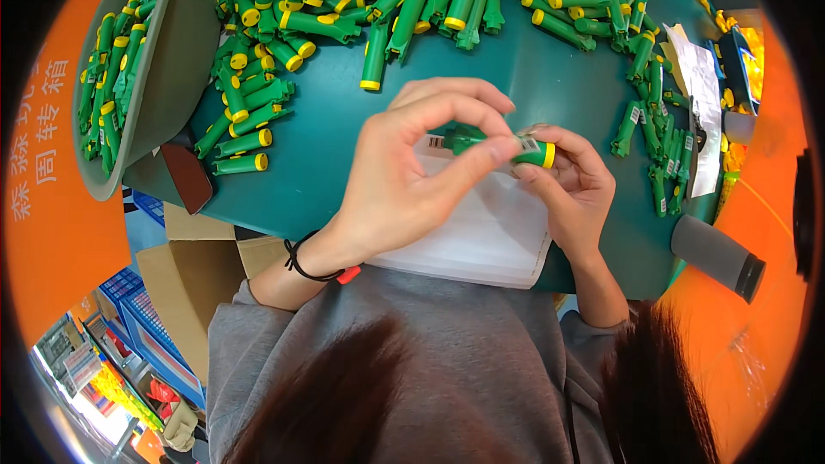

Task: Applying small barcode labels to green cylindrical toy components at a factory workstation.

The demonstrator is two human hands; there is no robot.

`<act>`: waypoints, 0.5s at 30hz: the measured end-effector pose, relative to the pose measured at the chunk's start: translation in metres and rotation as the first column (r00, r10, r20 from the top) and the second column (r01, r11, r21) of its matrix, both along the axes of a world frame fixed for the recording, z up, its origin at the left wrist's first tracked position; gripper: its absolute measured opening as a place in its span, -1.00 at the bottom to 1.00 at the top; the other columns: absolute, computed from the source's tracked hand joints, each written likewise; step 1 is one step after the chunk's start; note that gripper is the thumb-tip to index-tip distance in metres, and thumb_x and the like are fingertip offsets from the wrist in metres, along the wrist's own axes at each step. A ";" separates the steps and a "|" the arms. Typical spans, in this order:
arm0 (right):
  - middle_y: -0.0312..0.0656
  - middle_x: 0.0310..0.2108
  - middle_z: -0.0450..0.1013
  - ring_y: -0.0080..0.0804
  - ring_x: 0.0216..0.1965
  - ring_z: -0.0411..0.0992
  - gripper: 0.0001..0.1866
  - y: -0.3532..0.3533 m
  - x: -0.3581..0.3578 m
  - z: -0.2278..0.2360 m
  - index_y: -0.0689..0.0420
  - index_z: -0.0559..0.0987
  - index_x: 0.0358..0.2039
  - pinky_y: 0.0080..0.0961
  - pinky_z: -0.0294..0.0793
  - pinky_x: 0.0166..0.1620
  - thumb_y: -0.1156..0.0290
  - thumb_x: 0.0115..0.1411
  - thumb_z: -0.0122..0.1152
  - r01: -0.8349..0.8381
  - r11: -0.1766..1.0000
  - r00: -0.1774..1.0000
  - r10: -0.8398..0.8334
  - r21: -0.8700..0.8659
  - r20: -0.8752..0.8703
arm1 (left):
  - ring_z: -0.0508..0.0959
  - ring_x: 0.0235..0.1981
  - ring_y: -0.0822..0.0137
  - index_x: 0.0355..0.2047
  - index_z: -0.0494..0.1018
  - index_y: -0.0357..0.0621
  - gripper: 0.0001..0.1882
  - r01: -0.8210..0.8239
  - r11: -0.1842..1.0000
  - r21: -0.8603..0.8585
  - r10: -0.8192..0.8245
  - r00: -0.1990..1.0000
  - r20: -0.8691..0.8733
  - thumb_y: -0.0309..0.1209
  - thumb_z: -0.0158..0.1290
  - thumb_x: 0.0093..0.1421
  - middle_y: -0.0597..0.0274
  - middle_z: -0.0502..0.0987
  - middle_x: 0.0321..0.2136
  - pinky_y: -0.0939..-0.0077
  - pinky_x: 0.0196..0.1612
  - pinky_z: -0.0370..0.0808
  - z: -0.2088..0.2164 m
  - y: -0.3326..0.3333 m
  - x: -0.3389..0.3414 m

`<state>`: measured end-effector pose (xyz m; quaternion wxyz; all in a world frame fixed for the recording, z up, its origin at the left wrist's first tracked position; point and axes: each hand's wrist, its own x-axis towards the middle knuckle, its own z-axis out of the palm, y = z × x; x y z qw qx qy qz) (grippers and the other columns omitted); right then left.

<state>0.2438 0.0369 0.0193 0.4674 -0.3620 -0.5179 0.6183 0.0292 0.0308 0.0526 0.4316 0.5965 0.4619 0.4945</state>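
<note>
The right hand (580, 179) grasps a green tube (536, 155) by its yellow-capped end, between thumb and fingers. The tube lies crosswise between the hands, above white paper (490, 245) on the desk (296, 133). The left hand's (400, 172) thumb and forefinger close in at the tube's label (528, 145); I cannot tell whether they grip it.

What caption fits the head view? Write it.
Left hand and right hand meet at a yellow-ended green tube above white paper.
</note>
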 end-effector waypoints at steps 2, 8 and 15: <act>-0.04 0.02 0.48 -0.34 0.01 0.50 -0.55 0.000 0.000 -0.001 0.36 0.51 0.02 -0.48 0.60 0.00 0.77 0.09 0.34 -0.011 1.000 1.000 0.011 0.013 0.012 | 0.53 -0.02 0.37 -0.28 0.59 -0.25 -0.91 0.084 0.994 -0.074 -0.083 0.997 0.007 -0.53 0.23 0.20 0.13 0.60 -0.12 0.43 0.11 0.40 0.003 0.000 0.005; -0.06 -0.03 0.51 -0.37 -0.04 0.52 -0.56 0.001 0.001 -0.003 0.38 0.54 0.01 -0.50 0.63 -0.02 0.77 0.08 0.35 0.007 0.999 0.998 -0.010 0.037 0.064 | 0.57 -0.17 0.41 -0.31 0.58 -0.26 -0.91 0.119 0.973 -0.200 -0.124 0.992 -0.015 -0.52 0.24 0.18 0.17 0.63 -0.23 0.46 0.01 0.44 0.007 0.004 0.004; -0.08 -0.05 0.52 -0.41 -0.06 0.52 -0.56 -0.001 0.002 -0.003 0.38 0.55 0.01 -0.52 0.65 -0.07 0.78 0.07 0.36 -0.009 0.999 0.997 0.005 0.044 0.081 | 0.57 -0.23 0.44 -0.32 0.58 -0.28 -0.88 0.139 0.958 -0.251 -0.180 0.973 -0.148 -0.49 0.26 0.18 0.22 0.64 -0.30 0.52 -0.06 0.47 0.013 0.008 0.001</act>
